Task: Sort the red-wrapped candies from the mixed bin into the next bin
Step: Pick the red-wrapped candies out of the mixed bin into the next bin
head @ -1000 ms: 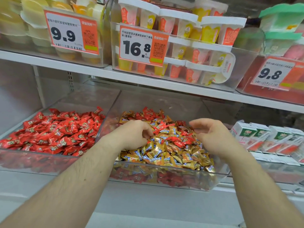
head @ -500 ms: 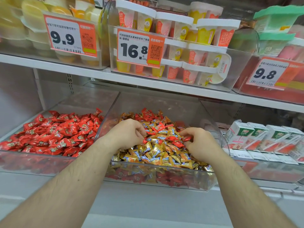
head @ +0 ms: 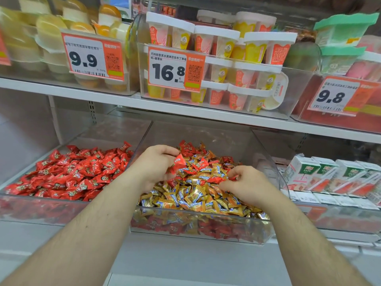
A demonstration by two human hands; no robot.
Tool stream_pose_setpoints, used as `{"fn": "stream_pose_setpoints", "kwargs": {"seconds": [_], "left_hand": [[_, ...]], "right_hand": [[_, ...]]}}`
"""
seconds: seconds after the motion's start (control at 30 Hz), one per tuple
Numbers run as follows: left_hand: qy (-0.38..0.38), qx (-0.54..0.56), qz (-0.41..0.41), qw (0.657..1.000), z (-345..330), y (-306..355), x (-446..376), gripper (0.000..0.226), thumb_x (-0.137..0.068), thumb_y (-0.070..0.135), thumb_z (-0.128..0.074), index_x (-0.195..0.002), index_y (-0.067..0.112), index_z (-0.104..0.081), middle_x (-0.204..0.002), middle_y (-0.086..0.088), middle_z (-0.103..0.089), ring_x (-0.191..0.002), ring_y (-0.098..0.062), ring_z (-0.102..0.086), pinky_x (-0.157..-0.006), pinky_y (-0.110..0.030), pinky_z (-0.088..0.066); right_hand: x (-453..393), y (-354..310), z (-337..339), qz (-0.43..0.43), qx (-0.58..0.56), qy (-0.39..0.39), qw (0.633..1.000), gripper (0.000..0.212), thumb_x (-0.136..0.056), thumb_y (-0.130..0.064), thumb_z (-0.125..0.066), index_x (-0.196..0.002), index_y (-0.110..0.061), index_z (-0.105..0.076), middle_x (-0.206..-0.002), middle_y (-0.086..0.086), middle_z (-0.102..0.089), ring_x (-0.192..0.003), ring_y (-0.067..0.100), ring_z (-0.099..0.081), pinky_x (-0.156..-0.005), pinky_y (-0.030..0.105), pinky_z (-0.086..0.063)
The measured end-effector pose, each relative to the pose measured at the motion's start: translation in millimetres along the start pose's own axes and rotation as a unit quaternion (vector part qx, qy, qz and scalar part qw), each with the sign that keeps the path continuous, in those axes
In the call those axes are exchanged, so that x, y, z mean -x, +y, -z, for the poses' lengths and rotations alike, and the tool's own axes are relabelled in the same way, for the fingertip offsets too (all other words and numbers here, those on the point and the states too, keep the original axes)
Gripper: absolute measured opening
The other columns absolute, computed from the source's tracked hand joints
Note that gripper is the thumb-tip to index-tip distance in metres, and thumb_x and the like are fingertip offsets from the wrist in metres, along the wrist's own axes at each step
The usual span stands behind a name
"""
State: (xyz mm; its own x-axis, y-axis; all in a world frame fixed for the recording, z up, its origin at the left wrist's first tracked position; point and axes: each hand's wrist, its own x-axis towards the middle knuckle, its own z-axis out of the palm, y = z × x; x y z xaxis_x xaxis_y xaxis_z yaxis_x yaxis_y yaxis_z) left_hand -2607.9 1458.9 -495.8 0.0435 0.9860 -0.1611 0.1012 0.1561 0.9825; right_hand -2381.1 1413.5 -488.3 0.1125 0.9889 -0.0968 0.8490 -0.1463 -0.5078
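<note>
holding red-wrapped candy (head: 176, 163), left hand (head: 153, 167) curled round it; right hand (head: 246, 187) fingers curled into mixed bin (head: 198, 226) (grasp unclear). price tags (head: 174, 68): 9.9, 16.8, 9.8.

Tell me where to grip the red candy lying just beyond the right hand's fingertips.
Pinch the red candy by a crimped end, coming from above; it lies flat among gold candies, so its sides are hemmed in. The right hand is nearest.
</note>
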Motion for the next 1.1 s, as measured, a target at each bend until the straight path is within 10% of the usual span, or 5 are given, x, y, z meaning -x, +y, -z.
{"fn": "stream_pose_setpoints", "kwargs": {"seconds": [0.23, 0.47, 0.7, 0.9, 1.1], "left_hand": [[-0.074, 0.399, 0.163, 0.9, -11.2, 11.9, -7.5, 0.03, -0.094, 0.017, -0.041, -0.109, 0.003, -0.063, -0.086, -0.01, -0.059, -0.073, -0.019, -0.054, -0.06, -0.028, -0.052], [-0.004, -0.378, -0.114, 0.919, -29.8, -5.5, -29.7, 0.016, -0.084, 0.04, -0.068, -0.097, 0.031, -0.067, -0.08, 0.013, -0.056, -0.069, -0.007, -0.055, -0.061, -0.025, -0.043], [-0.05, -0.473, -0.122, 0.871, -31.7, -12.8, -31.8, 0.014, -0.093, 0.031, -0.062, -0.104, 0.025, -0.067, -0.091, 0.007, -0.062, -0.076, -0.015, -0.062, -0.073, -0.029, -0.053], [-0.021, -0.006, -0.002, 1.0, -14.9, 4.8, -16.7, 0.019, -0.103, 0.023, -0.044, -0.103, 0.015, -0.061, -0.086, -0.001, -0.074, -0.059, -0.012, -0.057, -0.048, -0.022, -0.034], [-0.081, 0.344, 0.12, 0.928, 0.1, 15.8, -3.3, 0.022, -0.096, 0.016, -0.043, -0.107, 0.003, -0.057, -0.097, -0.01, -0.074, -0.074, -0.022, -0.066, -0.047, -0.02, -0.044]], "right_hand": [[-10.2, 4.9, -4.0, 0.037, 0.048, -0.008, 0.998, 0.02, -0.087, -0.042, -0.07, -0.088, -0.023, -0.062, -0.075, -0.007, -0.06, -0.065, 0.006, -0.055, -0.053, 0.021, -0.039], [-14.4, 12.1, -6.3, 0.06, 0.042, -0.023, 0.997, 0.013, -0.09, -0.034, -0.067, -0.092, -0.024, -0.059, -0.091, -0.003, -0.062, -0.065, 0.008, -0.053, -0.053, 0.018, -0.04], [-16.0, 14.6, -3.7, 0.052, -0.087, 0.077, 0.992, 0.019, -0.1, -0.027, -0.048, -0.112, -0.029, -0.062, -0.082, -0.01, -0.062, -0.062, 0.008, -0.054, -0.054, 0.021, -0.04], [-11.5, 7.3, -3.8, 0.052, -0.143, 0.137, 0.979, 0.027, -0.095, -0.03, -0.058, -0.074, -0.013, -0.062, -0.055, -0.007, -0.047, -0.052, 0.012, -0.043, -0.055, 0.028, -0.037], [-12.1, -9.5, -14.5, 0.085, -0.099, 0.106, 0.986, 0.015, -0.099, -0.025, -0.051, -0.092, -0.033, -0.062, -0.079, -0.006, -0.064, -0.055, 0.013, -0.053, -0.052, 0.028, -0.047]]}}
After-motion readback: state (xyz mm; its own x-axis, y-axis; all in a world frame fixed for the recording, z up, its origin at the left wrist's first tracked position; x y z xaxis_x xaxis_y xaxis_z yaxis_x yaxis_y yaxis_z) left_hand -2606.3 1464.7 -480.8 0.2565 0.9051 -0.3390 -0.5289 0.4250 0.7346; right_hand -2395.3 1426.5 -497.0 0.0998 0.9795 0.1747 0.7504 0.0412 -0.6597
